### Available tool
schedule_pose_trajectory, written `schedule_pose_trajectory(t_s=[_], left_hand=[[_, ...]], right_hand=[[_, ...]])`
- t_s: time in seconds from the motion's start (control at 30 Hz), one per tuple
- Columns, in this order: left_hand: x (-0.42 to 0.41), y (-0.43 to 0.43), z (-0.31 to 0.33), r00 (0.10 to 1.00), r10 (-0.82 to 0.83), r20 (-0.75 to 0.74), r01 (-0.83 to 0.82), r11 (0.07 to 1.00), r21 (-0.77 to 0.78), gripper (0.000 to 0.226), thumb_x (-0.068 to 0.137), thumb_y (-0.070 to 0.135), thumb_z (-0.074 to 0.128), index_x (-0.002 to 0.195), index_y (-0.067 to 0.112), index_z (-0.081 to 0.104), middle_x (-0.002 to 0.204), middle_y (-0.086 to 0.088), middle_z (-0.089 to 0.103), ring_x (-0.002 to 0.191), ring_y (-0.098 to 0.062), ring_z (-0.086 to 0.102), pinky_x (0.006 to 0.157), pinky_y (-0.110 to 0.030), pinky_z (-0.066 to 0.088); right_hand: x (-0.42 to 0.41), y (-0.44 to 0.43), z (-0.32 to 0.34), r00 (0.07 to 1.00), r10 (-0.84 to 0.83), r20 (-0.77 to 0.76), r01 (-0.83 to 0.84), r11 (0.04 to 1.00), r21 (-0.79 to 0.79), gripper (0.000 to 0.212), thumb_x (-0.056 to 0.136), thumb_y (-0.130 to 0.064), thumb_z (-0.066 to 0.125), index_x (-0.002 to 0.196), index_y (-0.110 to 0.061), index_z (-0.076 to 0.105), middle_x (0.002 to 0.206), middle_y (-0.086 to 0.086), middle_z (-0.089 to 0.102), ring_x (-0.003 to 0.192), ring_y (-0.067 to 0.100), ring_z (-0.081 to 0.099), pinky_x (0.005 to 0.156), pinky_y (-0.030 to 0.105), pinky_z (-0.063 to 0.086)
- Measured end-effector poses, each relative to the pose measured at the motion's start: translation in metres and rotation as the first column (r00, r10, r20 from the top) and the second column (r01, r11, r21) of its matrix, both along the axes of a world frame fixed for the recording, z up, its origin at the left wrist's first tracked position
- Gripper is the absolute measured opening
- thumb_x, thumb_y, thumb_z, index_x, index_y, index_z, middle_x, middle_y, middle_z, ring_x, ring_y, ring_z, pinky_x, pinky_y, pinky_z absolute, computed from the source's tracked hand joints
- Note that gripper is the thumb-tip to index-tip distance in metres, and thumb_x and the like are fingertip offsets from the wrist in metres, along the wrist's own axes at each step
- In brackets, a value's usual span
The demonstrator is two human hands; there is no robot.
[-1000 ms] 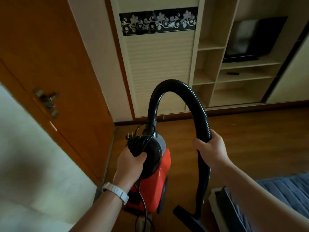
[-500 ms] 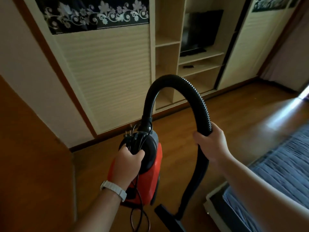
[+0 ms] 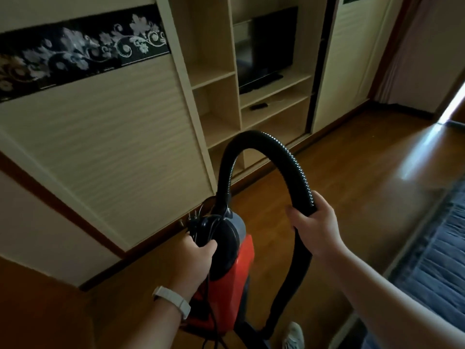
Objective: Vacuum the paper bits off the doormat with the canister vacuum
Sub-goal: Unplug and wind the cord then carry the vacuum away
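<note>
One canister vacuum (image 3: 239,270) hangs off the floor in the lower middle of the view, close in front of the person. Its long axis runs nearly upright: the round black end faces up and slightly toward the camera, and the red body points down at the wooden floor (image 3: 352,182). The left hand (image 3: 198,258) has its fingers curled round the black top end and grips it together with the wound black cord, whose plug (image 3: 191,219) sticks up just above the knuckles. One white wristband (image 3: 173,302) sits on that wrist. One black ribbed hose (image 3: 284,153) leaves the top of the vacuum, rises, arches over to the right and comes down again. The right hand (image 3: 314,229) is closed round the hose on its descending side, thumb toward the vacuum. Below that hand the hose runs on down toward the bottom edge, ending near one pale shoe (image 3: 293,333); its lower end is too dark to make out. Behind stands a pale wardrobe (image 3: 113,137) with a black flowered band, and beside it open shelves (image 3: 214,74) holding one television (image 3: 266,46) and one small dark object (image 3: 258,106) on the shelf below it. A blue quilted bed (image 3: 437,253) lies at the right edge.
</note>
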State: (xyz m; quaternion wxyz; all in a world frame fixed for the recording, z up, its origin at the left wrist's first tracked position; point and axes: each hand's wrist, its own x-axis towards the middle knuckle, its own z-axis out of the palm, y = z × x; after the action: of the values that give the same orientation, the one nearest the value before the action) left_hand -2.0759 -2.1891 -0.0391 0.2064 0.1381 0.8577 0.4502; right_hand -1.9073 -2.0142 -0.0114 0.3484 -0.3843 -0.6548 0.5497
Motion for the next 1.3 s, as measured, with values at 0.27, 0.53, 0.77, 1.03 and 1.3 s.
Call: schedule_pose_trajectory(t_s=[0.27, 0.53, 0.77, 1.03, 1.3], left_hand=[[-0.040, 0.158, 0.012, 0.997, -0.057, -0.057, 0.058, 0.998, 0.011, 0.017, 0.079, 0.019, 0.070, 0.077, 0.005, 0.060, 0.055, -0.002, 0.060, 0.047, -0.017, 0.059, 0.046, -0.033, 0.050], [-0.084, 0.293, 0.027, 0.970, -0.212, -0.122, 0.227, 0.966, 0.124, 0.038, 0.080, 0.009, 0.068, 0.054, 0.017, 0.041, 0.038, 0.010, 0.041, 0.033, -0.004, 0.038, 0.040, -0.023, 0.034], [-0.153, 0.422, 0.000, 0.915, -0.399, -0.067, 0.404, 0.897, 0.177, 0.038, 0.082, 0.005, 0.066, 0.053, 0.015, 0.043, 0.040, 0.007, 0.042, 0.036, -0.013, 0.042, 0.039, -0.025, 0.034], [-0.243, 0.578, -0.008, 0.819, -0.569, -0.068, 0.572, 0.803, 0.168, 0.015, 0.077, 0.012, 0.067, 0.066, 0.014, 0.058, 0.049, 0.004, 0.057, 0.047, -0.019, 0.059, 0.047, -0.036, 0.049], [-0.266, 0.698, 0.005, 0.711, -0.690, -0.136, 0.703, 0.697, 0.142, 0.012, 0.080, 0.008, 0.066, 0.070, 0.011, 0.060, 0.059, -0.006, 0.062, 0.057, -0.023, 0.061, 0.051, -0.031, 0.047]], right_hand=[[-0.021, 0.151, 0.008, 0.998, -0.028, 0.056, 0.027, 0.999, 0.017, 0.015, 0.081, -0.004, 0.069, 0.084, -0.012, 0.056, 0.068, 0.007, 0.056, 0.055, 0.018, 0.052, 0.046, 0.026, 0.045], [-0.043, 0.255, 0.024, 0.987, -0.152, 0.046, 0.146, 0.982, 0.118, 0.020, 0.081, 0.001, 0.071, 0.088, -0.012, 0.057, 0.070, 0.008, 0.057, 0.050, 0.009, 0.050, 0.041, 0.017, 0.044], [-0.097, 0.353, 0.015, 0.929, -0.356, 0.103, 0.331, 0.922, 0.202, 0.021, 0.077, 0.003, 0.071, 0.081, -0.011, 0.056, 0.066, 0.008, 0.054, 0.046, 0.006, 0.046, 0.041, 0.014, 0.039], [-0.161, 0.451, 0.016, 0.805, -0.564, 0.185, 0.526, 0.822, 0.221, 0.016, 0.079, -0.002, 0.072, 0.084, -0.007, 0.058, 0.075, 0.025, 0.061, 0.056, 0.020, 0.052, 0.049, 0.030, 0.044], [-0.176, 0.517, 0.018, 0.711, -0.688, 0.145, 0.669, 0.726, 0.159, 0.017, 0.081, 0.000, 0.071, 0.084, -0.004, 0.055, 0.063, 0.006, 0.053, 0.054, 0.021, 0.051, 0.052, 0.038, 0.044]])
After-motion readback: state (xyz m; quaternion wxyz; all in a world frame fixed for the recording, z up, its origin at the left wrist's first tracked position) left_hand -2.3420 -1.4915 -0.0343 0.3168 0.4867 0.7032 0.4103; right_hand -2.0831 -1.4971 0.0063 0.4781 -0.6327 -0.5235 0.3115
